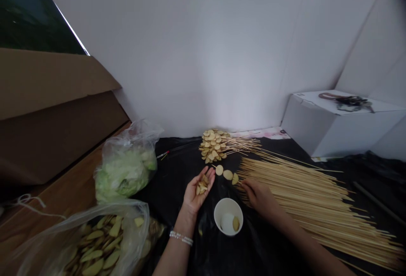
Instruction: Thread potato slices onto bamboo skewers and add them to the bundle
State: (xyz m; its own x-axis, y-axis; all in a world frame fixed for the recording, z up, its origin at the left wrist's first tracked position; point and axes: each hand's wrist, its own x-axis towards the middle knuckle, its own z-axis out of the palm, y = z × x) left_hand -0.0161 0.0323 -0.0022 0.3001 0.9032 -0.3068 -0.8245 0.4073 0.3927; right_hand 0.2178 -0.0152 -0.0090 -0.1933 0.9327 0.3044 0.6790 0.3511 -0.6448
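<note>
Three potato slices [227, 175] sit threaded on one bamboo skewer [240, 183], pinched in the closed right hand [260, 197] just above a white paper cup [228, 227]. Open and cupped palm-up, the left hand [198, 193] holds a small heap of slices. At upper centre, one pile of already loaded skewers [212, 145] lies on black plastic sheeting [269, 242]. Dozens of bare skewers [301, 200] fan out at right, and a plastic bag of slices [95, 246] sits lower left.

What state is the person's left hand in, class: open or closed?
Open: the left hand lies palm up and slightly cupped, with potato slices visible resting on the palm.
</note>
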